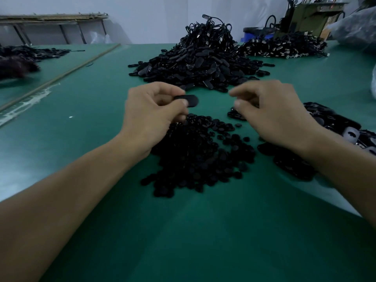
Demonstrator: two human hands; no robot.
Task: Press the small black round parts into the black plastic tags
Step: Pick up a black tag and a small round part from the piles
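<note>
My left hand (151, 115) pinches a black oval plastic tag (190, 100) between thumb and fingers, above the green table. My right hand (272, 115) hovers to the right of the tag with fingers curled; whether it holds a small part I cannot tell, as the hand is blurred. Below both hands lies a heap of small black round parts (195, 155). A big pile of black tags (195, 64) rises behind the hands. More black tags (333, 127) lie at the right, partly hidden by my right wrist.
The green table (183, 231) stretches toward me. Another pile of black pieces with metal ends (284, 47) sits at the back right. A dark heap (22, 58) lies far left, beside a long thin rod (61, 76). A green machine (309, 19) stands behind the table.
</note>
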